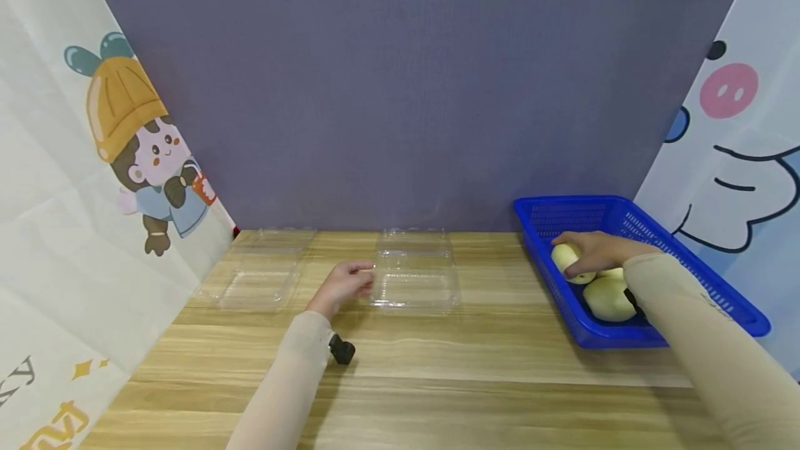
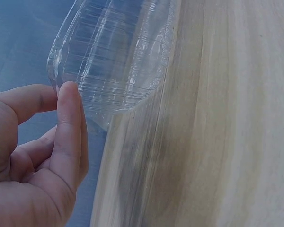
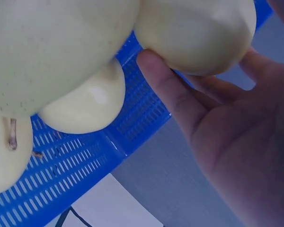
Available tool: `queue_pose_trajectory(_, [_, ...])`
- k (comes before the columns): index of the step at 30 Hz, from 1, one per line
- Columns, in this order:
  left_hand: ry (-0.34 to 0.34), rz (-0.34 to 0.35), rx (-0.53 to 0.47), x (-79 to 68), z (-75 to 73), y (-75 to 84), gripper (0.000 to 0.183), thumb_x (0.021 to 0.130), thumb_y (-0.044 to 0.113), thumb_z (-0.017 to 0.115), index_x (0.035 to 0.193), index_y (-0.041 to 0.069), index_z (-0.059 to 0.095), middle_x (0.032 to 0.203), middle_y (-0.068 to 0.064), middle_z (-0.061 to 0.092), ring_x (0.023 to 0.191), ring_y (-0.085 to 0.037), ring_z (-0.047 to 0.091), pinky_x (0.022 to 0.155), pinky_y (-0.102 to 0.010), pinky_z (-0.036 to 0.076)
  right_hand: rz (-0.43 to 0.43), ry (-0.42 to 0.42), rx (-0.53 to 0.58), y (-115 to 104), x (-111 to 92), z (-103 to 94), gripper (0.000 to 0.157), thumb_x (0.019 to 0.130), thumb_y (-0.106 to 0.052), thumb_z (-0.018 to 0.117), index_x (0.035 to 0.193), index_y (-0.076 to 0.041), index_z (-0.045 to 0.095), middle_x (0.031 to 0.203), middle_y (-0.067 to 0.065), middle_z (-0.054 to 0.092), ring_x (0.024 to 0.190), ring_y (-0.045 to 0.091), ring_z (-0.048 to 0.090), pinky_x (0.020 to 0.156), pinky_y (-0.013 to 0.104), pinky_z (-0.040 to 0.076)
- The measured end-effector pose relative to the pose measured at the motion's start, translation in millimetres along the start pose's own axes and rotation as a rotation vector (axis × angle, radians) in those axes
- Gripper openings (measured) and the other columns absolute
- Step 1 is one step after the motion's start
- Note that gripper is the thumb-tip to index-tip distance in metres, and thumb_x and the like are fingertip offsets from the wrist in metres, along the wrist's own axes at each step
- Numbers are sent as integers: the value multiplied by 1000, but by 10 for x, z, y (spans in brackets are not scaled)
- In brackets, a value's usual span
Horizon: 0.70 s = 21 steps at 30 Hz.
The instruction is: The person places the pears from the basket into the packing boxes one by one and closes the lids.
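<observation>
My left hand (image 1: 342, 287) pinches the left rim of a clear plastic clamshell box (image 1: 415, 290) between thumb and fingertips; the box stands with its lid folded back. In the left wrist view, the clear rim (image 2: 54, 71) sits right at the fingertips. My right hand (image 1: 598, 250) reaches into the blue basket (image 1: 578, 328) and holds a pale yellow pear (image 1: 564, 257), with fingers spread around its sides. Beside it lies a larger yellow-green fruit (image 1: 609, 299). In the right wrist view, another pale pear (image 3: 87, 101) lies below, and one more with a stem (image 3: 4, 156) is partly cut off.
Another clear clamshell box (image 1: 259, 287) stands to the left with its lid open. A grey-blue panel (image 1: 400, 89) rises behind the wooden table (image 1: 437, 380). Printed cloths with cartoon figures hang at the left and right sides.
</observation>
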<state>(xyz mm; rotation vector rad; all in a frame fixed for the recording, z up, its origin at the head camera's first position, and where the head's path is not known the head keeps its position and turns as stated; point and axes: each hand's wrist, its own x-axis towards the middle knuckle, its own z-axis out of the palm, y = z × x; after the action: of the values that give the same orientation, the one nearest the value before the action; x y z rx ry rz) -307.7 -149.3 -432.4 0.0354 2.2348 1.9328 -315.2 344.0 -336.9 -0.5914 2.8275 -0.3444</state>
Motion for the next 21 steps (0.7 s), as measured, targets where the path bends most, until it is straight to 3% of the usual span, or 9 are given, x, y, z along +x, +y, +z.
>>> queue_pose_trajectory(8, [-10,9,-16,7,6,-4,43,99,2,57,139,-13,50,124,-32,60,93,-26,66,86,-35,59,-13,13,2,-39,-40,-75,74,80,-33,80,141,-2,51,137,37,48,124,58,44,91,66,46])
queue_pose_trajectory(14, [-12,11,-13,14,10,-12,43,99,2,57,139,-12,50,123,-31,60,94,-27,66,85,-35,59,-47,95,0,-80,-52,-200,73,82,-34,80,140,0,51,130,30,57,111,43,57,86,55,51])
queue_pose_trajectory(21, [-4,6,-15,12,-1,-7,43,99,2,58,138,-12,50,122,-30,61,93,-28,66,83,-34,60,-59,152,-13,-158,-68,-384,74,84,-37,80,141,-2,49,126,26,59,100,32,58,77,46,52])
